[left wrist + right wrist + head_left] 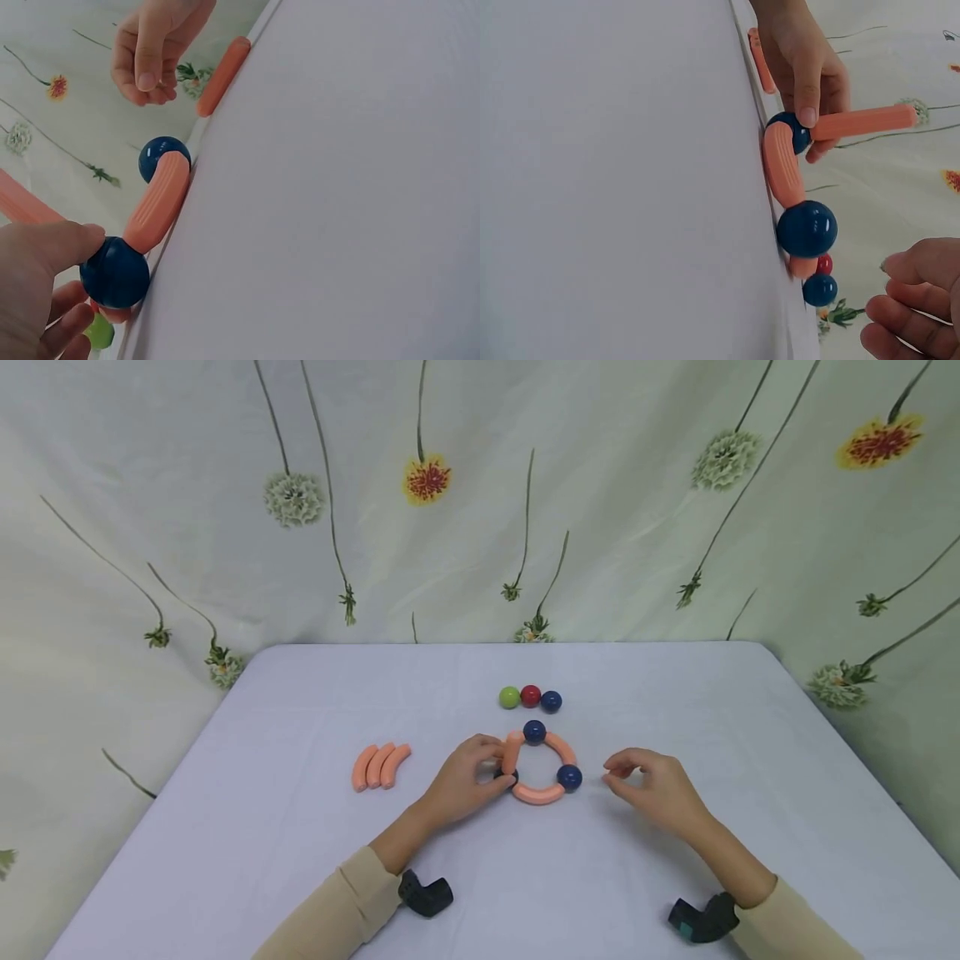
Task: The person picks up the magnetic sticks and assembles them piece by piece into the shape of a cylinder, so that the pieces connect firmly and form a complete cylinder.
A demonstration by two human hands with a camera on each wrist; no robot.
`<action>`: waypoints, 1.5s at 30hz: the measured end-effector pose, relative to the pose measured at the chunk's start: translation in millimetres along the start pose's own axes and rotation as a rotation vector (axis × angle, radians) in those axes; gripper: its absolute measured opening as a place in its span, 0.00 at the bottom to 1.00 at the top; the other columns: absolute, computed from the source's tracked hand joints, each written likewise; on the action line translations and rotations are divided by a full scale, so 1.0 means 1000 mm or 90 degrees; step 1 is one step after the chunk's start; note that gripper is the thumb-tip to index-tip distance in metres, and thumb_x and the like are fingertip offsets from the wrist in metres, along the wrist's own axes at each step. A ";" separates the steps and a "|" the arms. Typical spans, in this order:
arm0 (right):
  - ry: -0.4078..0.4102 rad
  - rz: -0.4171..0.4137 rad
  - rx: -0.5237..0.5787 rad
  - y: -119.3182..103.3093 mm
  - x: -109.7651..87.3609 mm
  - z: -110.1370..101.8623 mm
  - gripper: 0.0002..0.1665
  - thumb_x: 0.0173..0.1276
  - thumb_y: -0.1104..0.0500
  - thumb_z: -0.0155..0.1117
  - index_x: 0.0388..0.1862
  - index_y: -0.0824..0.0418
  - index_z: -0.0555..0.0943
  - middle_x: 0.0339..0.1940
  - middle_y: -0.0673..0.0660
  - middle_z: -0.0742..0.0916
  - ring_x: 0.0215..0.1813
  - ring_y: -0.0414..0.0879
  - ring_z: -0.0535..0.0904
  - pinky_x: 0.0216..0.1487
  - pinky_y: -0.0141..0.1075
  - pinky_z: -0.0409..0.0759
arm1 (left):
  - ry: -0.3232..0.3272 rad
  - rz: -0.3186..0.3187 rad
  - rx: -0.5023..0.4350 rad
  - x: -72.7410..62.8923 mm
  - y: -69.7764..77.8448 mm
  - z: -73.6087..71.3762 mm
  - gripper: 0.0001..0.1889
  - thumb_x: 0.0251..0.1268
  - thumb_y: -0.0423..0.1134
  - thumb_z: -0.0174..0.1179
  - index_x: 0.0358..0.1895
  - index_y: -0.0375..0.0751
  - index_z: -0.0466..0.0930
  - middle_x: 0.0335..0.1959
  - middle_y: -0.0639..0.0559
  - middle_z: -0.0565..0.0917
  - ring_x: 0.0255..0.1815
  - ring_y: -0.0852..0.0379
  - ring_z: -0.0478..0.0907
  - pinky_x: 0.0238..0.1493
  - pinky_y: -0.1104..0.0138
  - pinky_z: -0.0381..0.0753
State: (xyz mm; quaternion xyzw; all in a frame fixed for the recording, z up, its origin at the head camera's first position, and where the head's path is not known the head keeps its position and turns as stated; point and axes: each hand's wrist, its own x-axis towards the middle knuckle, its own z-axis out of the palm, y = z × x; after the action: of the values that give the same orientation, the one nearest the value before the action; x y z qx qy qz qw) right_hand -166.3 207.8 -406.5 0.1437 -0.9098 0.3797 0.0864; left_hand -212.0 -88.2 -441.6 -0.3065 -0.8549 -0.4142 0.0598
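We see the left hand (461, 782) pinching a blue ball (115, 274), from which an orange rod (866, 122) stands up off the table (675, 702). The right hand (660, 789) holds nothing, its fingers loosely bent, just right of the work. Two curved rods (538, 796) link the pinched ball to the right-hand ball (569, 777) and that to the far ball (535, 732). Leftward we find three loose rods (379, 766) side by side; beyond, a green ball (509, 697), a red ball (530, 696) and another blue one (551, 702) in a row.
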 end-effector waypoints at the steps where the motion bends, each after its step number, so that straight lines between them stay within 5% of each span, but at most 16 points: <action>1: 0.005 0.013 0.000 0.002 -0.001 -0.002 0.07 0.62 0.63 0.71 0.39 0.62 0.85 0.34 0.49 0.86 0.39 0.45 0.79 0.41 0.45 0.77 | 0.002 -0.006 -0.005 0.000 0.000 0.000 0.12 0.60 0.37 0.69 0.46 0.40 0.82 0.49 0.51 0.78 0.51 0.55 0.76 0.55 0.58 0.75; 8: 0.004 0.085 0.092 0.018 -0.012 -0.017 0.09 0.64 0.62 0.69 0.41 0.64 0.82 0.25 0.55 0.83 0.14 0.46 0.73 0.15 0.36 0.73 | 0.010 -0.020 -0.016 -0.001 -0.002 -0.002 0.12 0.61 0.37 0.68 0.47 0.41 0.82 0.41 0.54 0.80 0.44 0.58 0.77 0.49 0.61 0.78; 15: 0.081 0.019 -0.034 0.033 -0.016 -0.024 0.05 0.63 0.62 0.70 0.37 0.60 0.85 0.29 0.46 0.84 0.36 0.40 0.77 0.39 0.36 0.74 | 0.022 -0.021 -0.007 -0.002 -0.003 -0.003 0.11 0.62 0.38 0.67 0.46 0.41 0.81 0.41 0.54 0.81 0.44 0.57 0.78 0.49 0.62 0.78; 23: 0.099 0.083 -0.062 0.041 -0.018 -0.035 0.11 0.62 0.60 0.70 0.41 0.65 0.84 0.28 0.52 0.83 0.33 0.46 0.76 0.28 0.32 0.72 | 0.027 -0.031 -0.013 -0.003 -0.001 -0.004 0.12 0.61 0.37 0.67 0.47 0.41 0.81 0.41 0.54 0.81 0.44 0.57 0.78 0.49 0.61 0.78; 39: 0.007 0.194 -0.073 0.051 -0.023 -0.037 0.19 0.66 0.56 0.64 0.49 0.70 0.79 0.35 0.57 0.83 0.39 0.51 0.77 0.33 0.39 0.75 | 0.036 -0.058 -0.018 -0.005 -0.007 0.002 0.13 0.62 0.39 0.67 0.48 0.43 0.81 0.41 0.55 0.81 0.43 0.58 0.77 0.47 0.62 0.78; 45: -0.001 0.206 -0.099 0.055 -0.024 -0.038 0.22 0.65 0.56 0.63 0.49 0.73 0.77 0.33 0.57 0.82 0.33 0.49 0.75 0.28 0.38 0.73 | 0.041 -0.057 -0.023 -0.006 -0.007 0.003 0.13 0.61 0.39 0.68 0.48 0.43 0.81 0.42 0.55 0.81 0.43 0.58 0.78 0.46 0.63 0.77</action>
State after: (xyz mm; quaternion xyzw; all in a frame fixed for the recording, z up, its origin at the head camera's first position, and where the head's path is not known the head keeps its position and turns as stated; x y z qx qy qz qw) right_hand -159.6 276.5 -422.9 -0.0114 -0.9476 0.3174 0.0346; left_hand -211.0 -92.3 -450.1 -0.2554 -0.8580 -0.4413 0.0627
